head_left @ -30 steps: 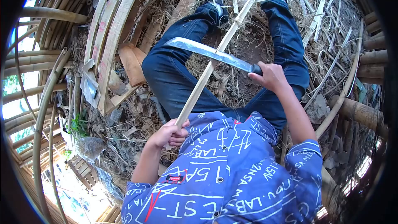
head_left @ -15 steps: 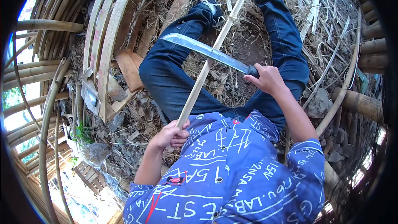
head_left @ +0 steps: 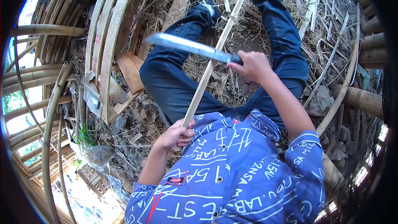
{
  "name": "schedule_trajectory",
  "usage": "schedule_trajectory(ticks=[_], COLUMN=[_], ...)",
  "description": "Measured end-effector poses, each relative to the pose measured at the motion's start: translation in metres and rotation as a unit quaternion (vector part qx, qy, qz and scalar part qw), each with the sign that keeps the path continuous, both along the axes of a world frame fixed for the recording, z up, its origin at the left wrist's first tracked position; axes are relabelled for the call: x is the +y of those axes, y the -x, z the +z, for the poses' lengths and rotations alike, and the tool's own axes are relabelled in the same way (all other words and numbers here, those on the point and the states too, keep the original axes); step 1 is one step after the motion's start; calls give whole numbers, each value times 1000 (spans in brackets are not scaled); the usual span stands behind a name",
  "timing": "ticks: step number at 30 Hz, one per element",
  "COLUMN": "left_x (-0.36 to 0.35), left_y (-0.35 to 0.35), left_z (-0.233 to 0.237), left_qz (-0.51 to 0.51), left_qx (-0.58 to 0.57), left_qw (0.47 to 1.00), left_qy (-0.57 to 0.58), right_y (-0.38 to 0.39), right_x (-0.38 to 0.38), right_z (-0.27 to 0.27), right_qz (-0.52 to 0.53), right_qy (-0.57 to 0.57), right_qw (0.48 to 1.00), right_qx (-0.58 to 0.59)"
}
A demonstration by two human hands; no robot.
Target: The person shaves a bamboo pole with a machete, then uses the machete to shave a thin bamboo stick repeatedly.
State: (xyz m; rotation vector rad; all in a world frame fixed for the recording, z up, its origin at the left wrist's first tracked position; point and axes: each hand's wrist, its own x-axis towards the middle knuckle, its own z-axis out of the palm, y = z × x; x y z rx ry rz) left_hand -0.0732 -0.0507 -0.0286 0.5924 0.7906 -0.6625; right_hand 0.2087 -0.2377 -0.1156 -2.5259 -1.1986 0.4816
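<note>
My left hand (head_left: 177, 136) is closed round the near end of a long pale bamboo strip (head_left: 202, 86), close against my shirt. The strip slants up and away between my legs, its far part over the litter near my feet. In my right hand (head_left: 252, 65) is the dark handle of a machete (head_left: 186, 45), fingers wrapped round it. The long blade lies crosswise over the strip and points left, its tip smeared by motion above my knee. Where blade and strip cross, they overlap close to the handle.
Pale wooden slats (head_left: 110, 37) lean at the left beside a brown board piece (head_left: 131, 71). Bamboo poles (head_left: 49, 30) stack along the left side, and a thick bamboo pole (head_left: 360, 99) juts in at the right. Shavings and thin strips (head_left: 313, 8) litter the ground round my legs.
My right hand and the machete have moved left and farther from my body, the blade shifting along the strip. My left hand keeps its grip at nearly the same place.
</note>
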Motion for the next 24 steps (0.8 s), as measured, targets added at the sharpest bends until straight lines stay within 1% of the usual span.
schedule_trajectory(ticks=[1, 3, 6, 11, 14, 17, 19, 21, 22, 23, 24], left_x=[-2, -1, 6, 9, 12, 16, 22, 31, 38, 43, 46], left_y=[-1, -2, 8, 17, 21, 30, 35, 50, 62, 69, 68], left_z=[0, 0, -3, -3, -5, -5, -4, -2, -6, -8, -4], left_qz=[5, 25, 71, 81, 81, 88, 102, 116, 108, 101, 106], left_qx=[-4, -7, -4, -15, -13, 4, 4, 10, 6, 1, 20], left_qw=[1000, 1000, 996, 994, 994, 993, 989, 987, 988, 989, 987], left_qy=[-3, -5, 49, 66, 69, 77, 103, 106, 106, 105, 119], right_y=[-11, -21, -26, -27, -29, -29, -34, -48, -58, -69, -77], right_x=[4, 9, 11, 10, 9, 8, 3, -15, -32, -49, -62], right_z=[0, -3, -2, -1, -1, -2, -5, -7, -14, -20, -20], right_qz=[-11, 19, 41, 57, 60, 87, 93, 34, -13, -34, -41], right_qy=[20, 29, 26, 41, 48, 38, 34, 64, 55, 57, 63], right_qw=[999, 999, 999, 997, 997, 995, 993, 996, 997, 996, 995], right_qx=[28, 3, -13, -11, -26, -38, -59, -46, -48, -64, -71])
